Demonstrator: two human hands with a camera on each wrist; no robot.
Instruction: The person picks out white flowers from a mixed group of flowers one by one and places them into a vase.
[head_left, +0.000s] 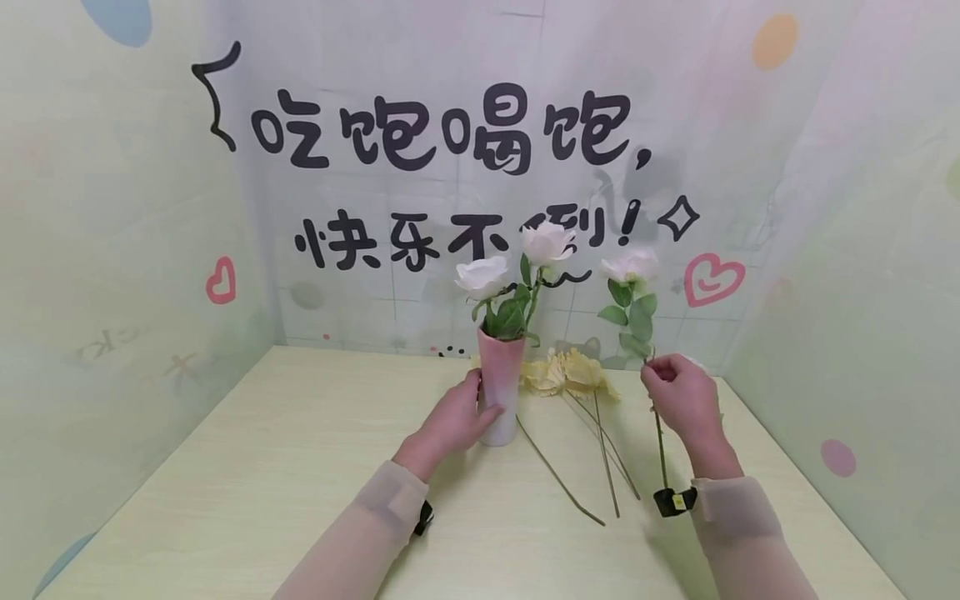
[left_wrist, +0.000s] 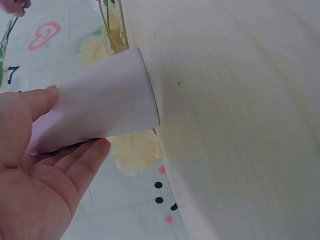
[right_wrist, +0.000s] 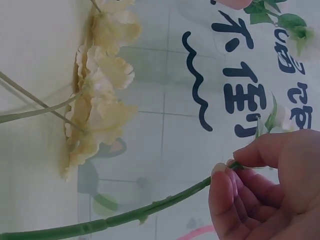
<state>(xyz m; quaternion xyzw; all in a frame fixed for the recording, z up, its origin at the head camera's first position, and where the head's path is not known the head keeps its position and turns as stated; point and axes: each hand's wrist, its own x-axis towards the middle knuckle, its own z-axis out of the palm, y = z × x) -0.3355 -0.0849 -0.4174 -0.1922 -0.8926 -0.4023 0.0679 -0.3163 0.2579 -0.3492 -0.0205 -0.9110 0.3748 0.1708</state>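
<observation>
My left hand (head_left: pixel 450 421) grips a pink-to-white vase (head_left: pixel 504 375) around its lower half, thumb in front and fingers behind. The vase stands upright on the table, its base showing in the left wrist view. Two roses rise from its mouth, a white one (head_left: pixel 482 277) and a pale pink one (head_left: pixel 547 242), with green leaves. To the right of the vase, my right hand (head_left: pixel 684 396) pinches the stem (right_wrist: pixel 125 217) of another pale pink rose (head_left: pixel 630 267) between thumb and fingertips. That rose is upright, bloom above the hand, with the stem hanging down below.
Several yellow flowers (head_left: pixel 570 373) lie at the back of the pale wooden table (head_left: pixel 247 475), their thin stems pointing toward the front. A printed backdrop (head_left: pixel 420 75) with dark lettering stands behind, and pale sheets (head_left: pixel 112 275) close in both sides.
</observation>
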